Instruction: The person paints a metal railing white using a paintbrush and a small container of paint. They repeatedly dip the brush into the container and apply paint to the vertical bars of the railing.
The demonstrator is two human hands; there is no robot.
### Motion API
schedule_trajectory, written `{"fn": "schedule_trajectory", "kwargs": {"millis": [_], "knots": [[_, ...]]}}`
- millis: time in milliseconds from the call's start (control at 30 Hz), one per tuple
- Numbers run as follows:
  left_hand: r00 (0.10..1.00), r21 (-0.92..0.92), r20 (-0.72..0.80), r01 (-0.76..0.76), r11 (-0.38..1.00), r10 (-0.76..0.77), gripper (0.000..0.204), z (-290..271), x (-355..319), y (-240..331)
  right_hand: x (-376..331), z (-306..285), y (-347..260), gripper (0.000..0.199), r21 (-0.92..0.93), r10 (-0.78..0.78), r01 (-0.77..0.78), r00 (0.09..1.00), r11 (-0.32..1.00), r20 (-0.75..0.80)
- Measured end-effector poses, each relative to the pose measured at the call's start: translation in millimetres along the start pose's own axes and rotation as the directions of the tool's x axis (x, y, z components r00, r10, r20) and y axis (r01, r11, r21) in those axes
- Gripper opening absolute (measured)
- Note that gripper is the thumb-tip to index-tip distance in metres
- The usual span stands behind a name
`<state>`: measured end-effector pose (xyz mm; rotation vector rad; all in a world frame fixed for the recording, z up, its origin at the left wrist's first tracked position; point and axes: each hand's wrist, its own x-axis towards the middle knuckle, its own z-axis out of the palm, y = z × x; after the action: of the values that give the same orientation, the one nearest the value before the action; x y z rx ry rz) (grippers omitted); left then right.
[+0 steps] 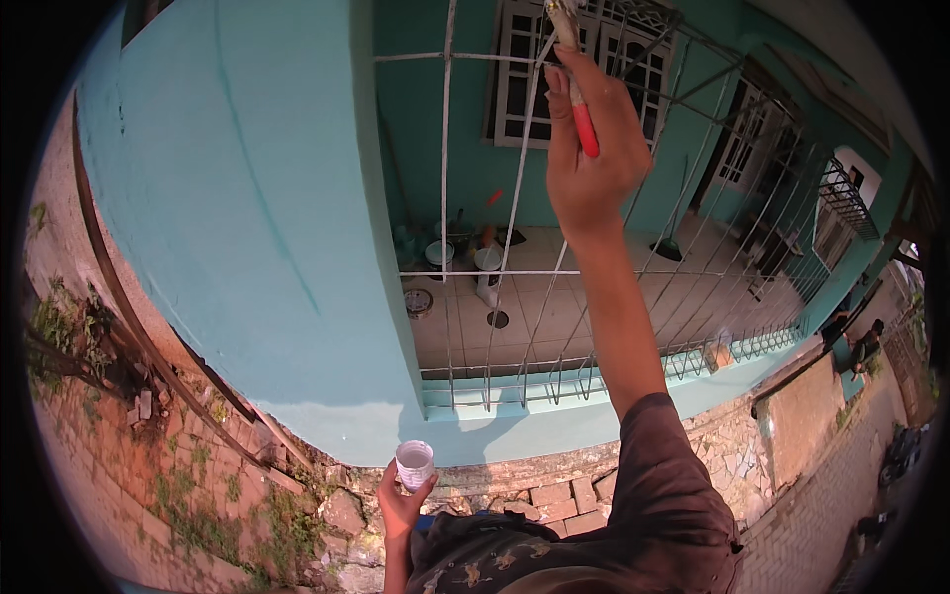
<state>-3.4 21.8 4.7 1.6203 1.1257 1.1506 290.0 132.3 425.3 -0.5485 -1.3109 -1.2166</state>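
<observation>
My right hand (602, 148) is raised high and closed round a paintbrush (586, 129) with a red handle end. The brush's upper part reaches a bar of the white metal window grille (446, 148) near the top edge; whether the bristles touch it I cannot tell. Low in front of my body, my left hand (401, 503) is wrapped round a small white cup (415, 465). The cup is held upright with its mouth open, and its inside looks white.
A turquoise wall (267, 198) stands to the left of the grille. Behind the bars, buckets (488, 259) stand on a tiled floor, and a broom (669, 247) leans further right. Broken stones and bricks (564, 500) lie at the wall's foot. A person (869, 342) is at the far right.
</observation>
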Motion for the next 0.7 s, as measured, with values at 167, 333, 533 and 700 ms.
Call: {"fn": "schedule_trajectory", "kwargs": {"millis": [167, 333, 533, 700], "knots": [[1.000, 0.005, 0.011, -0.024, 1.000, 0.024, 0.048, 1, 1, -1, -4, 9, 13, 0.029, -0.018, -0.010, 0.010, 0.999, 1.000, 0.037], [1.000, -0.018, 0.004, -0.026, 1.000, 0.026, 0.047, 0, 2, -7, 1, -6, 9, 0.022, 0.011, 0.050, -0.051, 0.995, 0.999, 0.090], [0.997, -0.003, 0.046, 0.057, 0.998, -0.057, 0.057, -1, -1, -4, 26, -15, 32, 0.020, 0.009, -0.053, 0.053, 0.999, 0.999, -0.011], [0.997, -0.019, 0.057, 0.049, 0.999, -0.048, 0.056, 0, 2, -3, 18, -14, 22, 0.022, 0.229, 0.075, -0.084, 0.996, 0.970, 0.048]]}}
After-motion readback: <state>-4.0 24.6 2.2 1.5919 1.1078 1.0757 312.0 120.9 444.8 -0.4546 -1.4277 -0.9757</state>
